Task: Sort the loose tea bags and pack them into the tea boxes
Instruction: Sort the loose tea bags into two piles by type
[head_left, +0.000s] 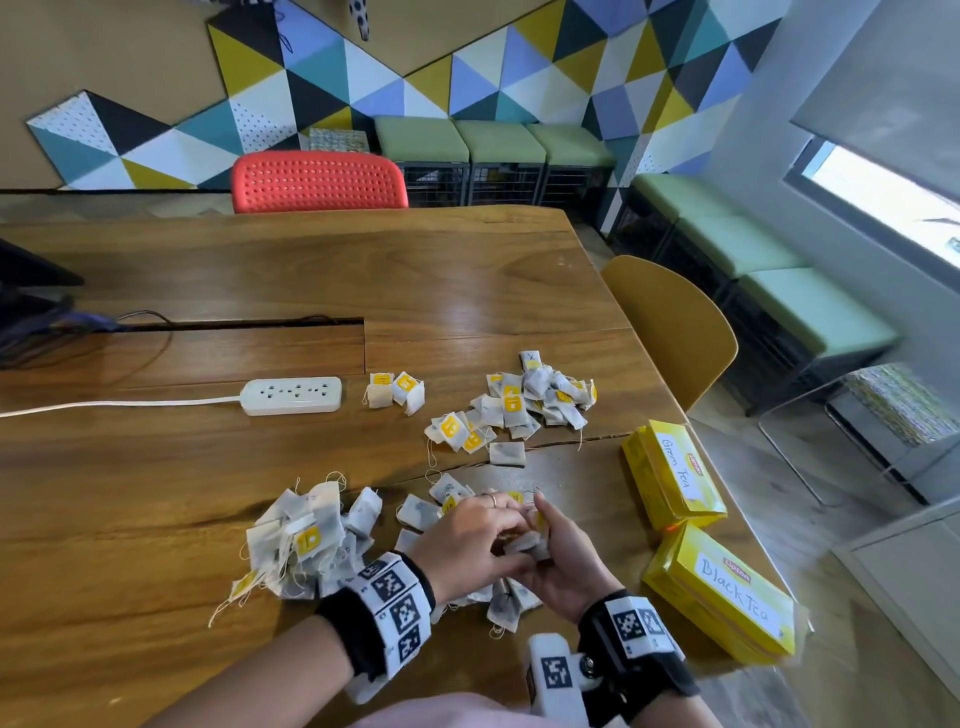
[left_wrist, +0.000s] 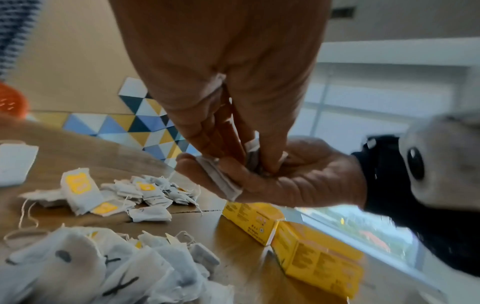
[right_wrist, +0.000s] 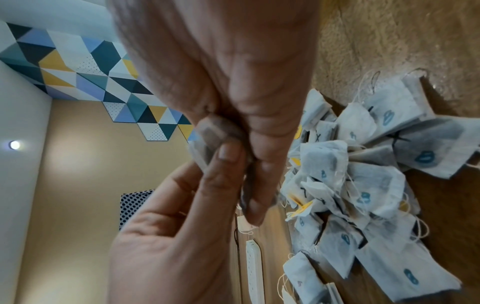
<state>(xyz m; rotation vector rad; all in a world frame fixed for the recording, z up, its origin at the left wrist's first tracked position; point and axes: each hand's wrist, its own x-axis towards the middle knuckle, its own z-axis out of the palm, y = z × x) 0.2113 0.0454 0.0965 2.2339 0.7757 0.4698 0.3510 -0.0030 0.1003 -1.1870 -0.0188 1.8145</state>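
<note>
My two hands meet low over the wooden table, just left of the boxes. The right hand lies palm up and grips a small stack of tea bags between thumb and fingers. The left hand reaches down onto that stack, its fingertips pinching a tea bag. Loose bags lie in a left pile, a far pile, three more and others under my hands. Two shut yellow boxes lie to the right, labelled Green Tea and Black Tea.
A white power strip with its cord lies left of the bags, in front of a cable slot. A red chair stands at the far side and a yellow chair at the right edge, close to the boxes.
</note>
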